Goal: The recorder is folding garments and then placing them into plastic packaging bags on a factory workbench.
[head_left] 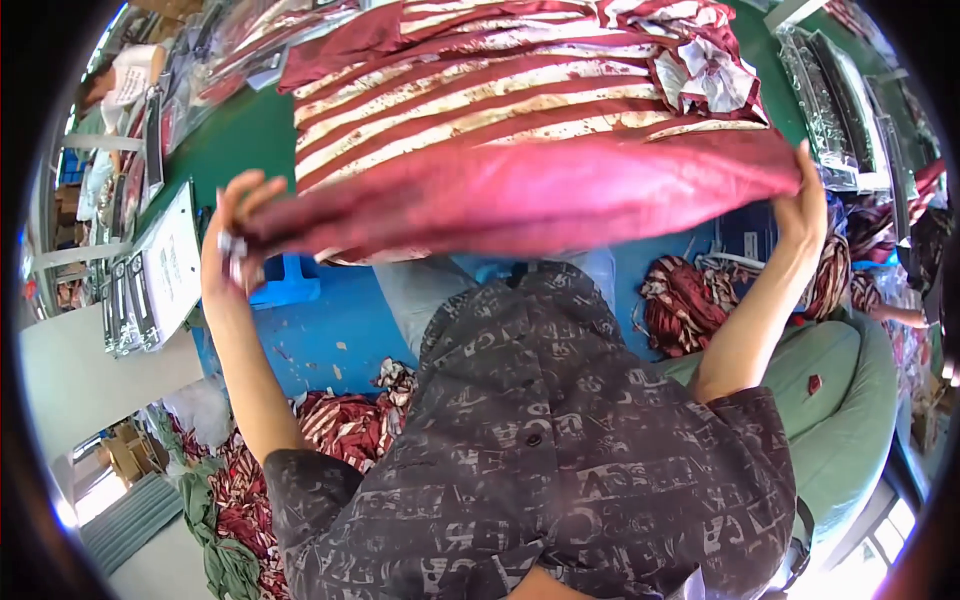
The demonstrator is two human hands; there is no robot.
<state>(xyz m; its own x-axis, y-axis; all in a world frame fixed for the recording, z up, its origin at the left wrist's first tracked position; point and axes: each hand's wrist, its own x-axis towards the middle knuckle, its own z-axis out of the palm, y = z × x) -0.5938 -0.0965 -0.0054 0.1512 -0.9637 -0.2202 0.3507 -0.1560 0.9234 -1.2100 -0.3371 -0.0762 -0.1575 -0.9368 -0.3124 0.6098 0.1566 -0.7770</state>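
A length of plain maroon cloth [520, 195] stretches across in front of me, blurred by motion and raised off the table along its near edge. My left hand [236, 225] grips its left end, where the cloth looks dark and bunched, with some fingers lifted. At the opposite end my right hand [803, 205] pinches the corner. Just beyond lies a maroon and cream striped garment [450, 105], spread flat with a gathered cream piece [712, 78] at its right. Whether the plain cloth is part of this garment I cannot tell.
The garment rests on a green table [235, 140]. Packaged items in clear bags [835, 100] line the right side; more flat packs [155, 280] stand at left. Crumpled striped garments [685, 300] lie by my right arm, others [345, 425] below left. A person [125, 85] is at far left.
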